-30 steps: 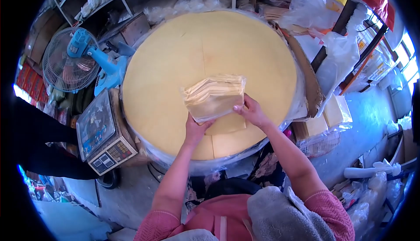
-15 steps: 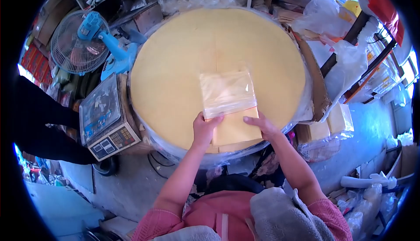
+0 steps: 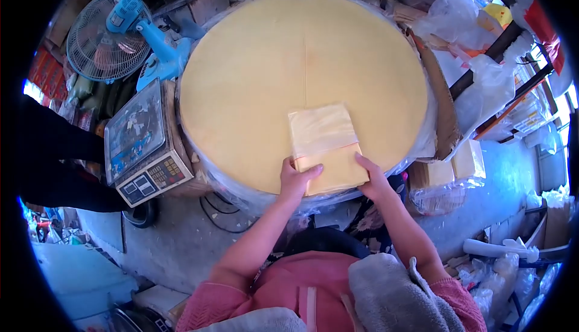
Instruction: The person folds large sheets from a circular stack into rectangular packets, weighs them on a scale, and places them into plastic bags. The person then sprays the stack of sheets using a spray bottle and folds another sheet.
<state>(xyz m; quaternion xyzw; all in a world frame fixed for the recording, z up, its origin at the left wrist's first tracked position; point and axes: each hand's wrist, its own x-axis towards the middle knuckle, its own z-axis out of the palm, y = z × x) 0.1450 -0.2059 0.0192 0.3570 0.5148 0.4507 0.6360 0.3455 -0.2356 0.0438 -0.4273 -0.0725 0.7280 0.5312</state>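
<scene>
A packet of pale yellow sheets (image 3: 335, 172) lies near the front edge of the round yellow table top (image 3: 253, 91). Over its far part is a clear plastic bag (image 3: 322, 127), with a thin red line crossing the packet at the bag's near end. My left hand (image 3: 295, 178) grips the left side, thumb on top and fingers mostly hidden at the edge. On the other side my right hand (image 3: 374, 177) holds the right edge in the same way, its thumb near the red line.
To the left stand a digital scale (image 3: 142, 145) and a blue fan (image 3: 123, 36). A cardboard sheet (image 3: 437, 100) borders the table's right side. Wrapped paper stacks (image 3: 449, 172) sit at lower right. A person's dark-clothed legs (image 3: 66, 163) are at far left.
The packet has shifted slightly right in view, and the clear bag now lies flatter over it. Both hands have moved along with it and still hold its sides. The whole view has tilted a little.
</scene>
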